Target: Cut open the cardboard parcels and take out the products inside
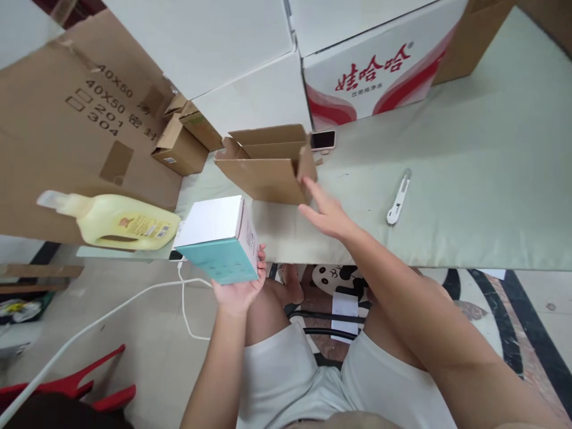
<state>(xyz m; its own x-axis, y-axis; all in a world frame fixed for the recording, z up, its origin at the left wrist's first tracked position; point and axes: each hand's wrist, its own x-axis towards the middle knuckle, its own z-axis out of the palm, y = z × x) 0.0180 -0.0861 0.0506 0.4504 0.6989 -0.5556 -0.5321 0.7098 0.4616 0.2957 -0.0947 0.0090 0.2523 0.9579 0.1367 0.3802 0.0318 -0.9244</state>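
My left hand (241,286) grips a small teal and white box (221,259) from below, holding it tilted near the table's front edge. Behind that box, an open brown cardboard box (268,179) stands on the table with its flaps up; how deep its contents reach is hidden. My right hand (327,211) is at the right end of the brown box, fingers spread and thumb apart, fingertips at or near its side wall. Nothing shows in that hand.
A white utility knife (399,196) and a phone (322,140) lie on the pale table (473,179). White cartons (375,77) with red print line the back. At left are a yellow detergent bottle (129,221), small brown boxes (183,146), a large carton (89,137) and a white cable (111,316).
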